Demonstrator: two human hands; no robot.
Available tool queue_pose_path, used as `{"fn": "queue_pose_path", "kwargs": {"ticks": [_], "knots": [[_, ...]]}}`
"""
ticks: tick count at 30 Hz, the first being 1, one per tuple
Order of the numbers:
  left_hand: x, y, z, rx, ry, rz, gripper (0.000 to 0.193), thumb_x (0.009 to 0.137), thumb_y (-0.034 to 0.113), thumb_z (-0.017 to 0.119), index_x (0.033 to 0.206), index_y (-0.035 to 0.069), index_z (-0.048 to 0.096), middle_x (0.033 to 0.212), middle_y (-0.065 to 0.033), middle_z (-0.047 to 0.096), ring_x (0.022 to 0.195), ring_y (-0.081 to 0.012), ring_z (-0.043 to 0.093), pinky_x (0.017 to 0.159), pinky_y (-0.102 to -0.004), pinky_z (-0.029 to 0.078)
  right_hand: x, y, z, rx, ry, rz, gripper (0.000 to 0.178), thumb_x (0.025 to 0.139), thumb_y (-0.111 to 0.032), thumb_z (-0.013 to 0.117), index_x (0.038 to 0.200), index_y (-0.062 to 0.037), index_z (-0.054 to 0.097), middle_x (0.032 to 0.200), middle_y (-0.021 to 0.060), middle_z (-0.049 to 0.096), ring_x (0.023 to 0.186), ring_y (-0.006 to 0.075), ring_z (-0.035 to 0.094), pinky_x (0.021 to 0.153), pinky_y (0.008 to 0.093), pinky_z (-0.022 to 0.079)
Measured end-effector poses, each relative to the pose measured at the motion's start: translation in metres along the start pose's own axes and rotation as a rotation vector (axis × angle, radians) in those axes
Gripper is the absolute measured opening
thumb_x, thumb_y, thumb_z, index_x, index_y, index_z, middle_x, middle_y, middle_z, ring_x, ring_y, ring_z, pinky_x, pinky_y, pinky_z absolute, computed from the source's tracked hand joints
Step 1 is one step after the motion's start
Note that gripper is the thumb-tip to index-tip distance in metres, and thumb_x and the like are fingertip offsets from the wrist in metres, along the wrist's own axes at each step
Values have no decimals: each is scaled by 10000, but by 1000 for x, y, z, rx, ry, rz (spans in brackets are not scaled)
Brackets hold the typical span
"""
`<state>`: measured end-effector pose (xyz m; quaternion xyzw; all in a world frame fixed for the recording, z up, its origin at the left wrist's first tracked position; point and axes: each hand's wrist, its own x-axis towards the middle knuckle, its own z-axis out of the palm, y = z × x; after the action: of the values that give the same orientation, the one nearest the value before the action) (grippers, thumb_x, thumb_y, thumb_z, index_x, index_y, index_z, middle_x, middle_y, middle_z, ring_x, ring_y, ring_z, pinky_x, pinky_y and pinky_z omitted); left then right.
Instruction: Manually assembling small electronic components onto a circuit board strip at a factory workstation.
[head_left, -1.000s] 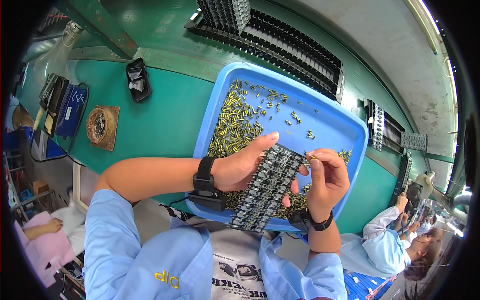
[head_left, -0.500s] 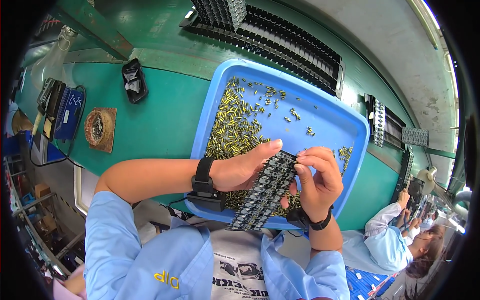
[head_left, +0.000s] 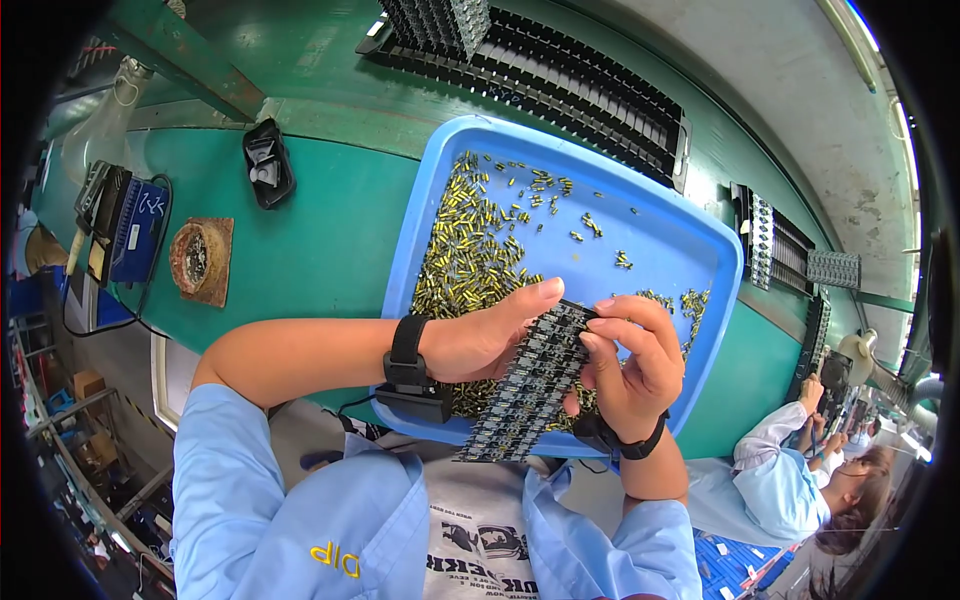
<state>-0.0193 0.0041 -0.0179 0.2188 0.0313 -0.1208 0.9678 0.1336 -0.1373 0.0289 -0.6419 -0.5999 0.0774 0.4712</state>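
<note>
Between my hands, tilted over the near side of a blue plastic tray (head_left: 425, 180), is a dark circuit board panel (head_left: 530, 385) with rows of small mounted parts. My left hand (head_left: 485, 335) grips the panel's left edge, thumb stretched along the top and the other fingers hidden behind it. At the upper right corner my right hand (head_left: 635, 365) has its thumb and fingertips closed on the panel's edge; whether a small part is pinched there too, I cannot make out. Many small yellow-and-black cylindrical components (head_left: 465, 240) lie heaped in the tray's left half, with a few scattered clusters to the right.
A long black slotted rack (head_left: 560, 90) with boards stands behind the tray, another rack (head_left: 780, 245) at right. On the left are a blue soldering station (head_left: 135, 225), a round tin (head_left: 198, 255) and a black holder (head_left: 268, 165). A co-worker (head_left: 780, 480) works at right.
My right fingertips have shifted slightly left along the panel's top edge. The left hand and panel stay almost in place.
</note>
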Motion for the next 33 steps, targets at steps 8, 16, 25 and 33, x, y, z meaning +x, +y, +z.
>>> {"fn": "queue_pose_path", "kwargs": {"ticks": [8, 16, 25, 33], "knots": [[-2, 4, -1, 71, -15, -30, 1001, 988, 835, 213, 1391, -9, 569, 1275, -222, 675, 1113, -354, 717, 1013, -477, 563, -3, 5, 0, 41, 51, -41, 245, 808, 91, 804, 1024, 11, 721, 1099, 165, 705, 932, 257, 703, 804, 382, 560], [-1, 3, -2, 48, -94, -22, 1063, 954, 873, 216, 1429, -20, 540, 1296, -236, 669, 1144, -368, 707, 1022, -483, 558, -5, 7, -4, 90, 72, -58, 278, 795, 75, 821, 1043, 5, 716, 1097, 158, 707, 998, 316, 718, 847, 410, 569], [-7, 10, 0, 194, -70, -93, 1078, 950, 881, 194, 1463, -9, 522, 1280, -300, 684, 1200, -377, 691, 1047, -477, 545, 1, 4, -4, 59, -2, -133, 291, 779, 46, 845, 1030, -24, 715, 1083, 127, 715, 993, 324, 724, 866, 451, 565], [-8, 8, 0, 157, -60, -101, 1078, 949, 886, 216, 1482, -8, 497, 1266, -304, 687, 1202, -369, 689, 1049, -471, 547, 5, 0, -4, -8, -14, -146, 291, 774, 35, 849, 1021, -33, 711, 1069, 120, 723, 982, 320, 726, 858, 455, 569]]}}
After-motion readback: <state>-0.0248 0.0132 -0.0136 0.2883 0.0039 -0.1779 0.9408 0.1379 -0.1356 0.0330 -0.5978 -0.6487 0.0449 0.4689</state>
